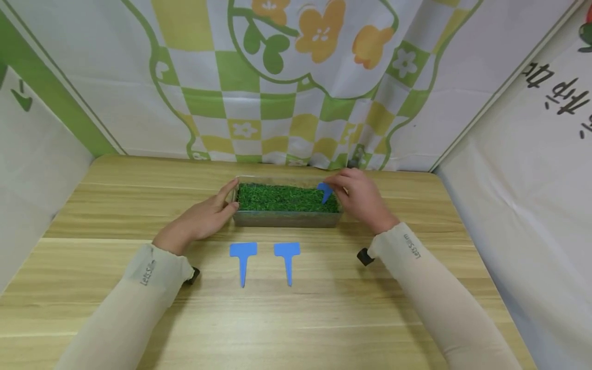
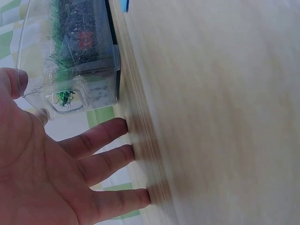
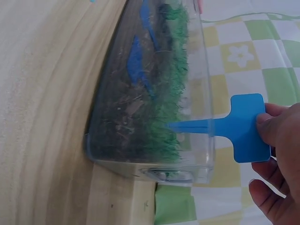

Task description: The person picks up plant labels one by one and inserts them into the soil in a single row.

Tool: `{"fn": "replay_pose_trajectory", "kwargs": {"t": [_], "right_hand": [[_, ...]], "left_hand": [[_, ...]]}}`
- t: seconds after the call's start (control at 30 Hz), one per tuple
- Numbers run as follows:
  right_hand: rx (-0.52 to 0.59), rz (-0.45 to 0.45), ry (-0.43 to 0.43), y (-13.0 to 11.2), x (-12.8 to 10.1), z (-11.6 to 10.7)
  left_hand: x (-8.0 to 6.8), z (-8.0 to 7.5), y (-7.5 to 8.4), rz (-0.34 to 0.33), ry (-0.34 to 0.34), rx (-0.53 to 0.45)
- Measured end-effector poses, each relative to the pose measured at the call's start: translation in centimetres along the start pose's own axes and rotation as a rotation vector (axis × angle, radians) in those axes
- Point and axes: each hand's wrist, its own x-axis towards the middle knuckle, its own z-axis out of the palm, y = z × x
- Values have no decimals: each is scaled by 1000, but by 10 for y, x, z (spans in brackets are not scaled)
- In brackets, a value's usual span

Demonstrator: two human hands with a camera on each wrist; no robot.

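Note:
A clear plastic box [image 1: 287,220] with green artificial grass [image 1: 282,198] stands near the table's back edge. My right hand [image 1: 363,198] pinches the wide head of a blue T-shaped plant label [image 3: 248,129] between thumb and fingers. The label's narrow tip reaches into the grass at the box's right end. With thumb and index finger, my left hand [image 1: 203,218] touches the left end of the box; its other fingers are spread and fairly straight in the left wrist view. Two more blue plant labels [image 1: 243,257] lie side by side in front of the box, tips toward me.
The wooden table [image 1: 333,318] bears the box and loose labels. A checked, flowered cloth [image 1: 287,97] hangs behind it, close to the box's back. White sheets flank the table. Through the box's wall, dark soil-like filling [image 3: 122,112] shows below the grass.

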Motion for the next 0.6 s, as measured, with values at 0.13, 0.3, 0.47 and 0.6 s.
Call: {"fn": "replay_pose_trajectory", "kwargs": {"t": [0.13,0.3,0.47,0.6], "right_hand": [[-10,7,-19,2,-1,4],[-18,9,-25,3,-2,8],[-14,11,-27,3,-1,10],[-15,20,-34,2,-1,12]], "left_hand": [[-1,-1,2,1,0,4],[-1,-1,4,4,3,5],[-1,-2,3,7,5,4],[-2,-1,2,9,7,0]]}}
